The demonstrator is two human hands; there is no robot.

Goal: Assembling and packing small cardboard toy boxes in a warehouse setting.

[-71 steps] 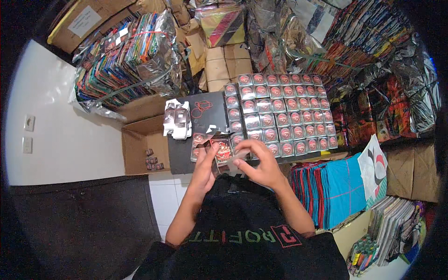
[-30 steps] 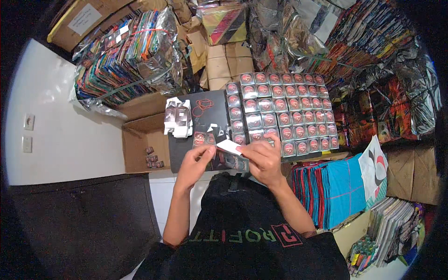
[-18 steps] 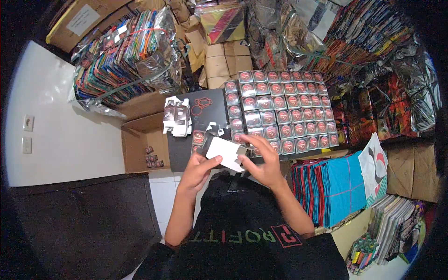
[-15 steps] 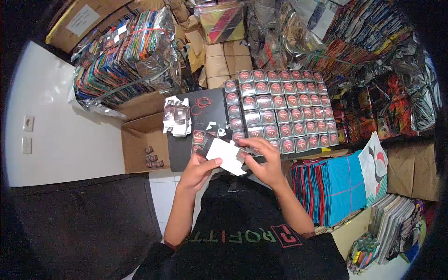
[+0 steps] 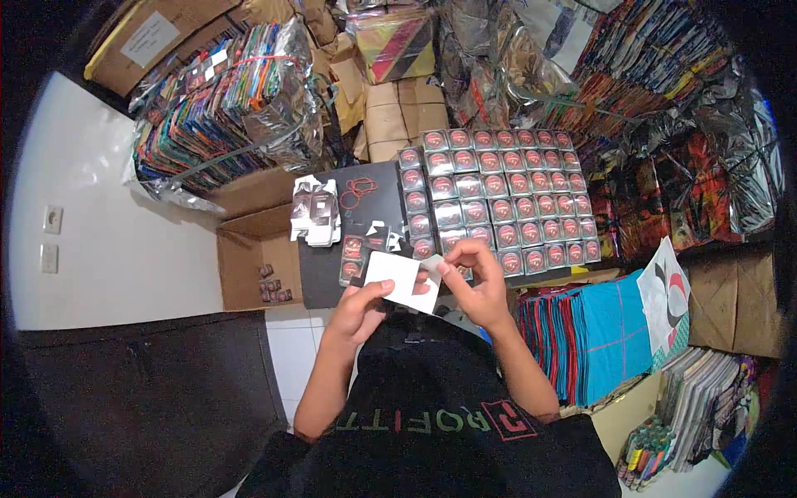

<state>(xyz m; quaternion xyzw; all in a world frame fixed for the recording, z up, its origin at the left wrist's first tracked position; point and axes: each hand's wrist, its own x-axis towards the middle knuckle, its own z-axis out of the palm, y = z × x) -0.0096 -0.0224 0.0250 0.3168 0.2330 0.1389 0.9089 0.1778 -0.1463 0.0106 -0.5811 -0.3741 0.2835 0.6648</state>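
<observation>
A small white carton (image 5: 393, 276), its plain inner side facing up, lies across my left hand (image 5: 355, 309). My left thumb presses on its face while the fingers support it from below. My right hand (image 5: 476, 286) pinches a flap at the carton's right end between thumb and fingers. Fingertips show through a gap beside that flap. Just beyond my hands, two small boxes with round red labels (image 5: 352, 259) sit on the dark table (image 5: 322, 278), next to some black-and-white carton pieces (image 5: 383, 235).
Rows of small clear-sided boxes with red round labels (image 5: 519, 184) cover the table's right part. A stack of flat cartons (image 5: 315, 217) and red rubber bands (image 5: 359, 191) lie at left. An open cardboard box (image 5: 237, 266) holds several small boxes. Folded blue cloths (image 5: 614, 328) stand at right.
The carton has turned flatter in my left hand. My right fingers have closed on its end flap, which now bends upward.
</observation>
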